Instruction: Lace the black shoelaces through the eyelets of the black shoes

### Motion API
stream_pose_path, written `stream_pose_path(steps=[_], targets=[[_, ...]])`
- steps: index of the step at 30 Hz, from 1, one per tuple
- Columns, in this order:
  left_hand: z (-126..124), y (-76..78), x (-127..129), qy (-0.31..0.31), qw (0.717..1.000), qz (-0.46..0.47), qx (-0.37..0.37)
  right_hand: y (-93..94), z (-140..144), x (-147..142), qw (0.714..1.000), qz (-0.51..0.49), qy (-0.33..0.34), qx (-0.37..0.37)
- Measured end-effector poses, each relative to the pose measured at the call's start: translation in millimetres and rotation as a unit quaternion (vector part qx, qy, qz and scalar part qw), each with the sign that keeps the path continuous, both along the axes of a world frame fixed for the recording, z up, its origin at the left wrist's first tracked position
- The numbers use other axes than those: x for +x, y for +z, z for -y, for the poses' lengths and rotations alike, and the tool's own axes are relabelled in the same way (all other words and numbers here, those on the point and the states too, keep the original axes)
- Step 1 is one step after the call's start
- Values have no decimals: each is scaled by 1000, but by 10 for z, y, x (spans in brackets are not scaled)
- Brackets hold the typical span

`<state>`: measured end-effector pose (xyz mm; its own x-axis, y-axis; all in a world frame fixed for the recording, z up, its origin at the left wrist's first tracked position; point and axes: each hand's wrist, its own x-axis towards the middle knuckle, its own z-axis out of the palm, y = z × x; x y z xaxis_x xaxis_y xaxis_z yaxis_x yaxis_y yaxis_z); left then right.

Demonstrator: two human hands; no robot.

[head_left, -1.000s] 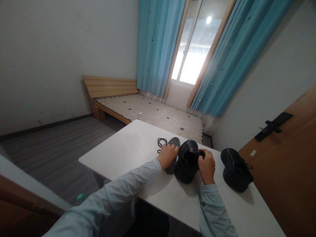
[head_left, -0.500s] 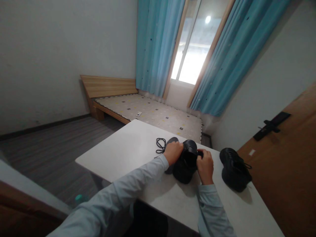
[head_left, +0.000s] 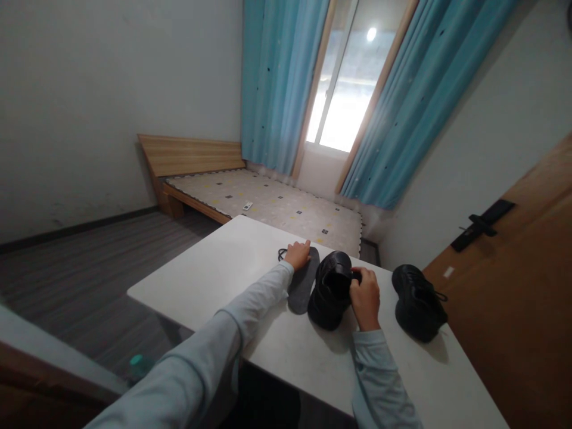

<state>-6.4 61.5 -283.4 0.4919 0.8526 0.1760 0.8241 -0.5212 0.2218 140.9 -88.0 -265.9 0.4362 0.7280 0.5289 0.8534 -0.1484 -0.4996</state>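
A black shoe [head_left: 329,298] stands on the white table [head_left: 210,274] with its opening facing up. My right hand [head_left: 365,295] pinches the right side of the shoe's opening. My left hand [head_left: 298,255] is off the shoe, over the upper left edge of a dark grey insole [head_left: 304,286] that lies flat beside it. Its index finger and thumb look apart, with nothing visible between them; whether it touches the insole is unclear. A black shoelace [head_left: 282,254] peeks out left of that hand, which hides most of it.
A second black shoe [head_left: 419,304], laced, stands on the table's right side. Beyond the table is a bed with a patterned mattress [head_left: 268,199] and a small white object [head_left: 247,206] on it. A wooden door [head_left: 509,286] is at right.
My left hand has let go of the shoe's left side and moved left, uncovering more of the insole and covering much of the lace. My right hand stays on the shoe.
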Motion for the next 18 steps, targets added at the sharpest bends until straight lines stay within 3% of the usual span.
stream_pose_path(steps=[9, 18], targets=[[-31, 136, -22, -23, 997, 69, 13, -16, -6, 19, 1000, -6, 9, 2], [-15, 556, -58, -78, 992, 100, 19, -95, -80, 126, 997, -23, 60, 33]])
